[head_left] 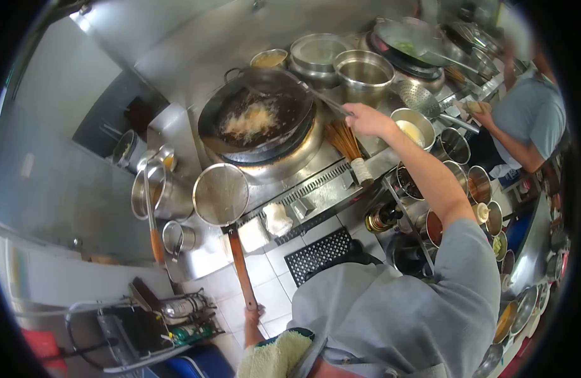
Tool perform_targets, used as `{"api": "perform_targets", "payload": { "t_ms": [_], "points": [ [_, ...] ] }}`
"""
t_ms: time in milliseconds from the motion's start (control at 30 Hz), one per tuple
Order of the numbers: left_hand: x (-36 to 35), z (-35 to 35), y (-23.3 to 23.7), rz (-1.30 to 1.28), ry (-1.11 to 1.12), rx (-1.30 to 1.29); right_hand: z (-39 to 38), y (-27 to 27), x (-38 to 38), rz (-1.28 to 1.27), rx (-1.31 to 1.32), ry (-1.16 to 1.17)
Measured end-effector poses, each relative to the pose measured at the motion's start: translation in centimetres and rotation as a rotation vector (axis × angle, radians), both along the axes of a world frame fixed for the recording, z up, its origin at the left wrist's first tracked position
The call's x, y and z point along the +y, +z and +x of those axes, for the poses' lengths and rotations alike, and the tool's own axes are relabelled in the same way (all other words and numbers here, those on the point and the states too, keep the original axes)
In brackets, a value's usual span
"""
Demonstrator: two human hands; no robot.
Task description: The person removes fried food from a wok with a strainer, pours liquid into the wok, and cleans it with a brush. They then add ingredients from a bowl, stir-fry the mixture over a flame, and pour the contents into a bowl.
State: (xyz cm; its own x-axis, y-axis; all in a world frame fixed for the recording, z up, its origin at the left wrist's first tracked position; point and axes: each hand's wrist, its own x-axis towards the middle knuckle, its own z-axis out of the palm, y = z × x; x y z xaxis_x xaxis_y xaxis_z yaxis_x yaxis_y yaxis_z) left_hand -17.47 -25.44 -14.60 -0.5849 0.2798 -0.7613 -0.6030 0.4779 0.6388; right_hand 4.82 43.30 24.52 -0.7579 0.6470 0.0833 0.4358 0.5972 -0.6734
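Clamps left hand point(255, 313), 6 o'clock, on strainer point(221, 193) handle, mesh poised beside wok point(259, 116), likely for draining; grips ladle point(326, 101) in right hand point(366, 120), 1 o'clock.

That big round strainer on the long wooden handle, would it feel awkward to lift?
Probably front-heavy: the strainer has its wide bowl far from the left hand, which grips the end of the wooden handle. That handle looks stiff, unlikely to flex. The bowl looks like mesh, so it is probably light for its size.
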Motion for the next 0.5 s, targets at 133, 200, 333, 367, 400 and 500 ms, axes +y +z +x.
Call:
{"api": "perform_targets", "payload": {
  "t_ms": [133, 200, 333, 367, 400, 500],
  "points": [
    [3.3, -1.6, 4.3, 0.126, 0.127, 0.052, -2.0, 1.8, -0.4, -0.405, 0.001, -0.046],
    [3.9, 0.1, 5.0, 0.166, 0.134, 0.055, -3.1, 2.1, -0.3, -0.523, -0.003, -0.030],
    [3.8, 5.9, 2.0, -0.026, 0.040, -0.114, -6.4, -2.6, 2.4, -0.827, 0.045, 0.038],
    [3.6, 7.7, 1.3, -0.053, 0.013, -0.203, -7.2, -2.5, 1.5, -0.825, 0.011, 0.071],
    [2.4, 9.5, -1.9, -0.086, -0.074, -0.277, -7.4, -1.3, 0.4, -0.819, -0.022, 0.098],
    [-0.9, 14.6, -5.2, -0.190, -0.433, -0.284, -7.9, -0.3, -1.5, -0.874, -0.010, 0.149]
  ]
}}
